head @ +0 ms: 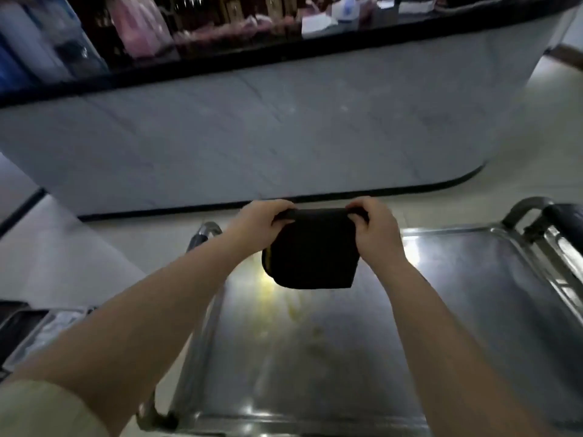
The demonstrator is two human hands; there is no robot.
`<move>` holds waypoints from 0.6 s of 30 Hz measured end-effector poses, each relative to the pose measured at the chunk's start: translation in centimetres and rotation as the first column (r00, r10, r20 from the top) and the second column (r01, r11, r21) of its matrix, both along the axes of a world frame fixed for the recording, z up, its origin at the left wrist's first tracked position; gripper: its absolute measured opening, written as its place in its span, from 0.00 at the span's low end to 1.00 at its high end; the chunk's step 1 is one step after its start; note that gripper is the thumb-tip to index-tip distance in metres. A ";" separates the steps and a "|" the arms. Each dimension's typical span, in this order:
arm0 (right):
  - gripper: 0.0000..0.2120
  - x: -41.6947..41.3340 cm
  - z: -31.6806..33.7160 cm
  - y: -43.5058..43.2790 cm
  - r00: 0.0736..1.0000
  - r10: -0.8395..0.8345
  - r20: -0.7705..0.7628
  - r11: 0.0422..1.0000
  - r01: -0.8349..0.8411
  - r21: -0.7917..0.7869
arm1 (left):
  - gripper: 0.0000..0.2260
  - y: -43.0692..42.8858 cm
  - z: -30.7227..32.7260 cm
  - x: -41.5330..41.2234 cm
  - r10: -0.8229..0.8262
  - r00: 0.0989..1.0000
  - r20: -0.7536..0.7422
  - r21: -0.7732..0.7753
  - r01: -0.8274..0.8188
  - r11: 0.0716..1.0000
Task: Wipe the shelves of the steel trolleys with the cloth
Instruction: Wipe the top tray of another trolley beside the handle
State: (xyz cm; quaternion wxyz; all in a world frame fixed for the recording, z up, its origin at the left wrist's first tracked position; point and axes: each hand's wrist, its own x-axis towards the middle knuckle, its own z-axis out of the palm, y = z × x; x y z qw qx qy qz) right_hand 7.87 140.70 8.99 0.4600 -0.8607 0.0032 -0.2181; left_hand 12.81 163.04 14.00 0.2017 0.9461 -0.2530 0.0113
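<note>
A black cloth (310, 250), folded over, hangs in the air above the far end of the steel trolley's top shelf (457, 294). My left hand (262, 220) pinches its upper left corner and my right hand (375, 225) pinches its upper right corner. The cloth's lower edge hangs just above the shelf; I cannot tell if it touches. The shelf is shiny, with a yellowish smear (295, 310) below the cloth.
A grey marble counter front (252, 137) with a dark top stands beyond the trolley, with blurred goods on it. Trolley handles rise at the left (206, 230) and right (530, 206). A second tray-like edge (38, 329) shows at the lower left.
</note>
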 end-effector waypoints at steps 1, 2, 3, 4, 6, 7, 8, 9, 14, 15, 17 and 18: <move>0.08 0.3 2.4 0.1 0.997 -0.028 0.076 0.998 0.024 0.062 | 0.11 -0.2 3.1 0.3 -0.020 0.999 0.045 0.003 0.020 1.000; 0.08 0.7 5.0 0.1 0.987 -0.056 0.153 0.993 0.038 0.115 | 0.11 -0.4 6.3 0.4 -0.043 0.995 0.088 0.017 0.041 0.999; 0.08 1.1 7.7 -0.1 0.968 -0.087 0.236 0.987 0.052 0.151 | 0.10 -0.6 9.5 0.6 -0.064 0.989 0.131 0.035 0.060 0.998; 0.09 1.5 10.6 -0.2 0.940 -0.122 0.318 0.983 0.070 0.169 | 0.10 -0.8 12.6 0.7 -0.079 0.982 0.173 0.043 0.073 0.996; 0.09 2.4 16.3 -0.2 0.879 -0.161 0.448 0.980 0.090 0.176 | 0.09 -0.7 18.4 1.1 -0.095 0.963 0.253 0.005 0.097 0.995; 0.09 2.8 19.0 -0.1 0.855 -0.147 0.498 0.985 0.079 0.156 | 0.10 -0.4 20.9 1.2 -0.089 0.949 0.302 -0.033 0.104 0.994; 0.10 3.3 21.4 0.0 0.840 -0.103 0.533 0.992 0.050 0.113 | 0.10 0.0 22.9 1.4 -0.069 0.935 0.348 -0.068 0.098 0.993; 0.10 3.7 23.3 0.1 0.840 -0.034 0.542 0.998 0.005 0.055 | 0.10 0.6 24.3 1.6 -0.040 0.926 0.377 -0.099 0.083 0.992; 0.11 5.5 27.5 1.1 0.896 0.264 0.357 0.963 -0.223 -0.153 | 0.10 4.1 26.1 2.4 0.064 0.943 0.326 -0.211 0.006 0.977; 0.11 5.7 27.2 1.7 0.903 0.287 0.319 0.956 -0.251 -0.148 | 0.10 4.9 25.8 2.6 0.078 0.947 0.312 -0.218 -0.008 0.976; 0.12 5.9 25.2 2.8 0.919 0.309 0.246 0.950 -0.286 -0.123 | 0.10 6.2 24.2 2.6 0.089 0.956 0.279 -0.210 -0.030 0.977; 0.12 5.9 23.8 3.3 0.928 0.312 0.205 0.948 -0.291 -0.128 | 0.10 6.8 22.8 2.6 0.084 0.965 0.249 -0.202 -0.033 0.979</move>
